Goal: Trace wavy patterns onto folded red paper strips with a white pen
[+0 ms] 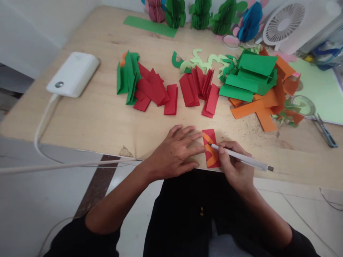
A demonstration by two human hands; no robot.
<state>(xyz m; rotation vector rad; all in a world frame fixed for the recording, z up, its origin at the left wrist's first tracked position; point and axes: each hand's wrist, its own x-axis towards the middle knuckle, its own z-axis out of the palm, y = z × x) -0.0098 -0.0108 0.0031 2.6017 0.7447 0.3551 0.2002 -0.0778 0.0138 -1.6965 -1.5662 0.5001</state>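
Observation:
A white pen [245, 158] is gripped in my right hand [237, 166], its tip touching an orange curved paper cutout [211, 156]. That cutout lies on a red folded paper [210, 134] at the table's front edge. Flat on the table, my left hand [178, 153] has its fingers spread, the fingertips at the left side of the red paper and the cutout. Just beyond my hands are several red folded papers [152, 87], with more red folded papers [197, 85] to their right.
Green folded papers [128, 76] lie at the left, a green stack [249, 78] and orange pieces [268, 107] at the right. Pale green cutouts [198, 62] lie behind. A white power bank [73, 74] trails a cable. Scissors [325, 132] and a fan [285, 23] are at the right.

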